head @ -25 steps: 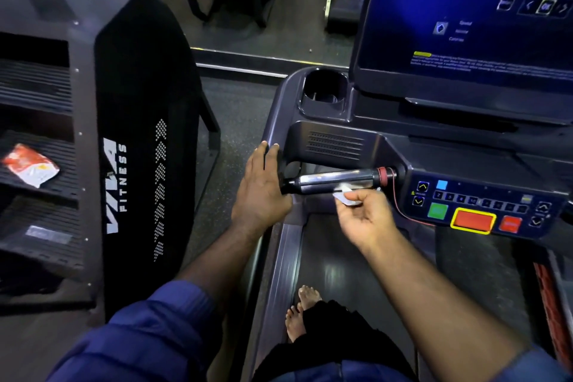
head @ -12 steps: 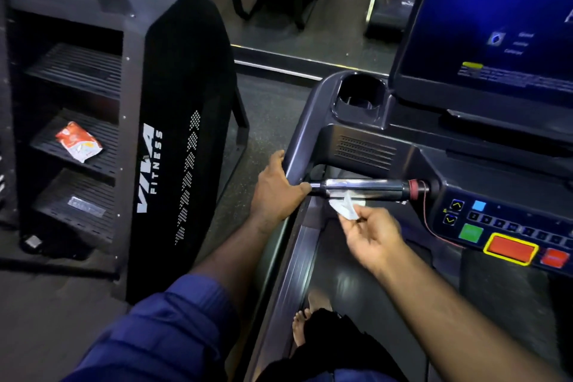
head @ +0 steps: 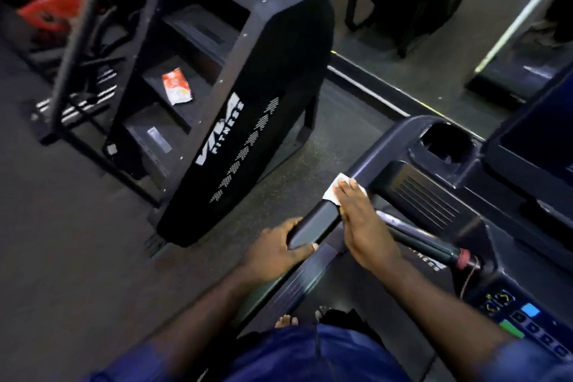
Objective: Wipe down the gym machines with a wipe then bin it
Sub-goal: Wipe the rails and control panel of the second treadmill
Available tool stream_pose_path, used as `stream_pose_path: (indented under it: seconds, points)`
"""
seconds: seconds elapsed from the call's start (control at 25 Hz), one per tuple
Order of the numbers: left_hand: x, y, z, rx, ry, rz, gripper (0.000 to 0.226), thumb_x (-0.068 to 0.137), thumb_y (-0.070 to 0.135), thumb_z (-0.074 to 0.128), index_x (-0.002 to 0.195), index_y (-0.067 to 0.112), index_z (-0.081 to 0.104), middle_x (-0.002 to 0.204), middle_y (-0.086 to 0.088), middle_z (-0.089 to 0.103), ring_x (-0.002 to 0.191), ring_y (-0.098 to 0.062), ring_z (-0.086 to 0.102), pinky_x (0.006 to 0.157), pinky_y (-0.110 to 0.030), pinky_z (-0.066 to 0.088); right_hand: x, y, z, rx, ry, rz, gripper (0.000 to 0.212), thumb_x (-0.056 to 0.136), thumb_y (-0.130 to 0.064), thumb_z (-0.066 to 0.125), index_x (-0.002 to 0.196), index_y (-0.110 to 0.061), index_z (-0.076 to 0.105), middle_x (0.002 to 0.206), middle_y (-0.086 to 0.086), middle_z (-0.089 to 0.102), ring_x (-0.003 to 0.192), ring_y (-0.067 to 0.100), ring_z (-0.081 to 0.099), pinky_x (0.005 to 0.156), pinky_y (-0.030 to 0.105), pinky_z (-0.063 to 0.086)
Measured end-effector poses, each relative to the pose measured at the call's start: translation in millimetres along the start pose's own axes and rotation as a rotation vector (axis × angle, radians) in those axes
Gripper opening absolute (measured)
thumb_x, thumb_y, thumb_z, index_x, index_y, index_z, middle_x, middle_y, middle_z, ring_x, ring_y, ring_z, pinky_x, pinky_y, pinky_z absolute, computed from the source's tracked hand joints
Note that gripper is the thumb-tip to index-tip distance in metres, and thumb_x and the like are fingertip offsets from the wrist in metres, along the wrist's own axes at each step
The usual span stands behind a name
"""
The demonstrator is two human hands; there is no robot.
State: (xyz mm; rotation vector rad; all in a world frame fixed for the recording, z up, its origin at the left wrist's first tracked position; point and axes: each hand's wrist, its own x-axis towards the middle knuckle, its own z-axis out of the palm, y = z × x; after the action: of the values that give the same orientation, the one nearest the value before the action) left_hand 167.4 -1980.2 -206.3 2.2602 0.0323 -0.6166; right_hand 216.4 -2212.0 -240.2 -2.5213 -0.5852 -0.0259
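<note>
Now the right hand (head: 362, 217) lies flat on the treadmill's (head: 415, 195) side rail (head: 314, 225), its fingers straight and close together, pressing the white wipe (head: 331, 192) onto the rail's top. Pressing with a flat palm likely spreads the wipe over more of the surface than a pinch would. The left hand (head: 273, 250) grips the near end of the same rail, fingers curled under and thumb on top, probably to steady the body while the other arm reaches forward. The two hands sit near each other with a bare stretch of rail between them.

The rail's long axis runs from the left hand at the lower left up and right toward the cup holder (head: 443, 139), and the right hand's fingers point along that line. Most of the wipe is hidden under the fingers, with only a white corner showing at the fingertips, so its own long axis cannot be told.
</note>
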Motion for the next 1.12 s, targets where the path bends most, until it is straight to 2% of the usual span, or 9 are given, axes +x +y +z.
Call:
stream_pose_path:
  seconds: [0.12,0.2,0.36,0.48,0.56,0.68,0.76,0.96,1.12]
  points:
    - [-10.7,2.5,2.1,-0.013,0.123,-0.034,0.067,0.082,0.072,0.069,0.138,0.036,0.060,0.124,0.017,0.071,0.107,0.001,0.066,0.094,-0.029,0.056,-21.3,-8.3,-5.6,-0.123,-0.138,-0.240,0.064,0.109,-0.044,0.042,0.163,-0.012,0.027,0.171,0.005,0.021,0.159,0.020,0.015,0.128,0.045,0.021]
    - [-13.5,6.3,1.8,-0.039,0.175,-0.059,0.058,0.083,0.067,0.069,0.132,0.035,0.065,0.120,0.016,0.072,0.106,0.001,0.067,0.094,-0.031,0.057,-22.2,4.7,-20.6,-0.214,-0.214,-0.346,0.070,0.108,-0.055,0.039,0.165,-0.017,0.023,0.172,0.001,0.018,0.159,0.016,0.013,0.128,0.047,0.022]
    - [-19.1,8.5,3.8,-0.025,0.259,-0.112,0.050,0.084,0.061,0.064,0.123,0.030,0.070,0.111,0.013,0.076,0.099,-0.003,0.071,0.091,-0.035,0.058,11.0,-6.5,-19.7,-0.266,-0.185,-0.195,0.076,0.105,-0.064,0.033,0.163,-0.014,0.028,0.171,0.003,0.023,0.159,0.017,0.013,0.129,0.044,0.015]
    - [-36.3,13.2,13.0,0.102,0.336,-0.242,0.052,0.086,0.069,0.049,0.120,0.034,0.067,0.112,0.009,0.076,0.102,-0.014,0.071,0.088,-0.037,0.057,-3.1,-24.0,-13.5,-0.265,-0.358,-0.460,0.081,0.104,-0.071,0.023,0.165,-0.018,0.021,0.173,-0.001,0.015,0.160,0.011,0.004,0.130,0.038,0.011]
    - [-46.5,8.4,20.8,0.228,0.326,-0.328,0.049,0.094,0.070,0.039,0.113,0.031,0.062,0.110,0.002,0.074,0.102,-0.024,0.069,0.083,-0.039,0.055,-5.6,-1.4,-26.1,-0.302,-0.373,-0.569,0.081,0.104,-0.071,0.023,0.165,-0.019,0.020,0.173,-0.003,0.011,0.160,0.012,0.007,0.129,0.038,0.013]
    - [-62.2,4.8,33.8,0.292,0.357,-0.387,0.057,0.097,0.077,0.027,0.107,0.030,0.057,0.108,0.002,0.071,0.100,-0.026,0.067,0.082,-0.041,0.053,4.4,18.6,-37.8,-0.356,-0.246,-0.382,0.091,0.101,-0.075,0.026,0.164,-0.009,0.021,0.173,0.008,0.013,0.160,0.021,0.011,0.129,0.042,0.014]
    - [-67.5,4.6,38.8,0.297,0.402,-0.396,0.059,0.098,0.079,0.025,0.110,0.032,0.058,0.112,0.007,0.071,0.103,-0.021,0.066,0.083,-0.039,0.053,2.6,-7.0,-26.9,-0.320,-0.287,-0.284,0.103,0.097,-0.082,0.025,0.163,-0.004,0.018,0.172,0.016,0.011,0.161,0.025,0.004,0.129,0.045,0.013]
    - [-70.2,3.7,43.9,0.275,0.441,-0.352,0.059,0.099,0.075,0.031,0.123,0.030,0.061,0.124,0.006,0.070,0.115,-0.020,0.065,0.091,-0.039,0.052,-9.1,-10.2,-30.3,-0.328,-0.413,-0.567,0.114,0.089,-0.092,0.024,0.166,-0.010,0.004,0.174,0.008,-0.003,0.160,0.018,-0.006,0.129,0.043,0.014]
    - [-82.2,-9.4,46.5,0.292,0.467,-0.273,0.064,0.101,0.071,0.040,0.148,0.029,0.051,0.145,0.005,0.061,0.129,-0.019,0.058,0.105,-0.036,0.047,-4.6,-21.0,-23.6,-0.318,-0.285,-0.275,0.117,0.088,-0.092,0.024,0.165,-0.004,0.010,0.173,0.014,0.003,0.161,0.025,0.001,0.129,0.046,0.015]
